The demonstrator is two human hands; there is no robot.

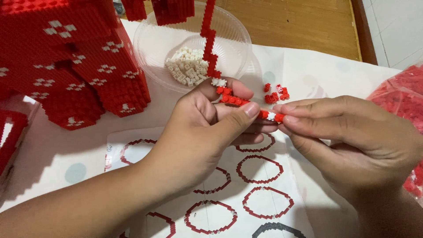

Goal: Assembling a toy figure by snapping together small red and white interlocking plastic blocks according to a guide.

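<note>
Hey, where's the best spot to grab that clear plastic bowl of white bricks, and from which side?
Probably the clear bowl's bare near-left rim, coming from above-left. The red brick strip hangs over its right half, and both hands, left hand and right hand, crowd the front.

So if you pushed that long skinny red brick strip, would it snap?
Probably. The brick strip is one thin zigzag row of tiny studded pieces, so it likely bends or pops apart at a joint. It looks light. The left hand and right hand pinch it at its end, so the top may wobble.
</note>
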